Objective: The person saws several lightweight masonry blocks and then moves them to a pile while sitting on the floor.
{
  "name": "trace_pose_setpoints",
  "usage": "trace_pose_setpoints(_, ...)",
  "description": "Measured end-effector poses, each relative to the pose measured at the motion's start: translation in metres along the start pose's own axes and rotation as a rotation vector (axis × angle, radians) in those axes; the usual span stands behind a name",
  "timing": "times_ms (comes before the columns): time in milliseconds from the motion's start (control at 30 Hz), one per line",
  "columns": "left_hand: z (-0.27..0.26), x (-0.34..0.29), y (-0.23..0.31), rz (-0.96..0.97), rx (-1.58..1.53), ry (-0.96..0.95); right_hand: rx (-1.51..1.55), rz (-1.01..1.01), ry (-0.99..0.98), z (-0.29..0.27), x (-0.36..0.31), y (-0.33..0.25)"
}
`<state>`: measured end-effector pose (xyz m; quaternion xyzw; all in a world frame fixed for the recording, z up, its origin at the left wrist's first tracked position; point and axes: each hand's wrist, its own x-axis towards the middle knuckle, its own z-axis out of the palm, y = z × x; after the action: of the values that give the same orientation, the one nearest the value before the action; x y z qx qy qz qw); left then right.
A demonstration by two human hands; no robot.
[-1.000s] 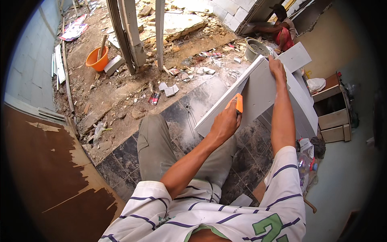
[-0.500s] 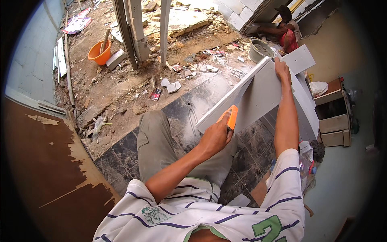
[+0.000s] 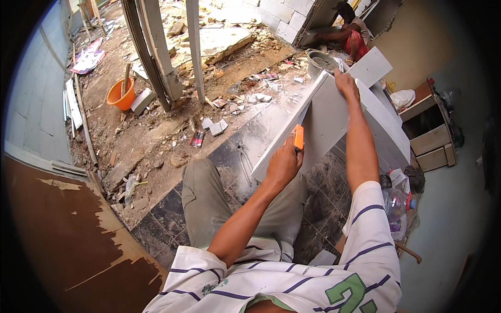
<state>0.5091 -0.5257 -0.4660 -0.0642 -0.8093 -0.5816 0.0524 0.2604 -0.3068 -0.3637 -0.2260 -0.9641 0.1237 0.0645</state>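
Observation:
My left hand (image 3: pixel 284 166) is closed round the orange handle of a handsaw (image 3: pixel 298 137). The thin saw blade runs away from me at the long upper edge of a light grey lightweight concrete block (image 3: pixel 327 125), and part of it is hidden by the block. With its fingers over the far end of that block, my right hand (image 3: pixel 346 86) grips it. The block lies slanted in front of my knees against other pale blocks (image 3: pixel 385 122). Whitish dust coats the dark floor tiles (image 3: pixel 245 156) beside the cut.
Behind the block stand a bucket of grey mix (image 3: pixel 322 61) and a seated person (image 3: pixel 352 36). Wooden posts (image 3: pixel 195 49), an orange bucket (image 3: pixel 121 94) and rubble lie to the left. At right are a wooden cabinet (image 3: pixel 430 136) and a plastic bottle (image 3: pixel 395 204).
My left hand has pushed the saw forward, away from me along the block. My right hand keeps its grip on the far end. The whole view has shifted slightly.

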Motion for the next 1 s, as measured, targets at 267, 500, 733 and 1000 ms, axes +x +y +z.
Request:
trace_pose_setpoints(267,-0.015,-0.05,-0.021,-0.005,-0.059,-0.048,0.047,-0.188,-0.128,-0.003,0.009,0.007)
trace_pose_setpoints(500,-0.012,-0.048,-0.016,0.018,-0.037,-0.031,0.007,-0.292,-0.239,-0.002,0.014,0.009)
trace_pose_setpoints(733,-0.023,-0.046,-0.011,0.036,0.001,-0.012,-0.014,-0.385,-0.196,0.001,-0.001,-0.022)
trace_pose_setpoints(1000,-0.059,-0.109,-0.01,-0.183,0.091,-0.05,0.036,-0.373,-0.282,0.018,0.001,-0.055)
